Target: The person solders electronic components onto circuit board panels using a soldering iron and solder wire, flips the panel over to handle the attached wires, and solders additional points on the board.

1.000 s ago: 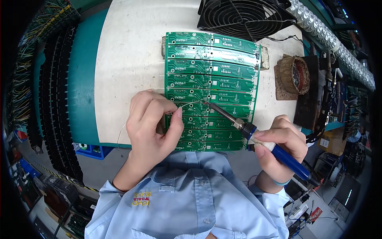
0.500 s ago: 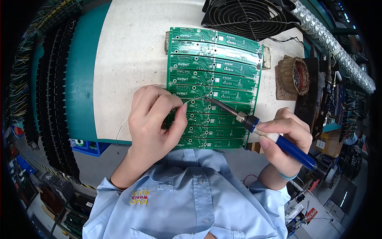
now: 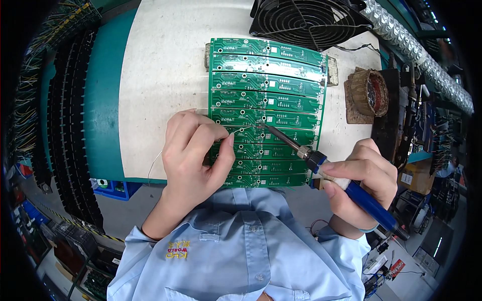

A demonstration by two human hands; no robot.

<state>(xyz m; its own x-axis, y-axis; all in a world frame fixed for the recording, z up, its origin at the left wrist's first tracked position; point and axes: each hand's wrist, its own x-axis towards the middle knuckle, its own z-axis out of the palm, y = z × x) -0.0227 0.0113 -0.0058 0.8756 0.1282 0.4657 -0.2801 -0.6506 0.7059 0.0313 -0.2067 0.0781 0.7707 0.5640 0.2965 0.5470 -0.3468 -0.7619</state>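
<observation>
A green panel of circuit boards (image 3: 293, 103), split into several strips, lies in front of me. My left hand (image 3: 196, 150) pinches a thin solder wire (image 3: 240, 129) over the panel's left edge. The wire's tail hangs down left of that hand. In my right hand (image 3: 364, 183) is a soldering iron with a blue handle (image 3: 369, 203), gripped near its dark collar. The iron's metal tip (image 3: 273, 131) points up and left and meets the wire's end at the middle of the panel. Whether the tip touches the board is too small to tell.
A black fan with a wire guard (image 3: 311, 22) stands beyond the panel. To the right are a round brown tub (image 3: 371, 93) and a silvery flexible duct (image 3: 416, 52). Black slotted racks (image 3: 73, 135) line the left side. A blue bin (image 3: 115, 188) sits below the table edge.
My view has shifted slightly. The iron's handle and my right hand have swung a little lower, while the tip stays by the wire's end. My left hand keeps its pinch.
</observation>
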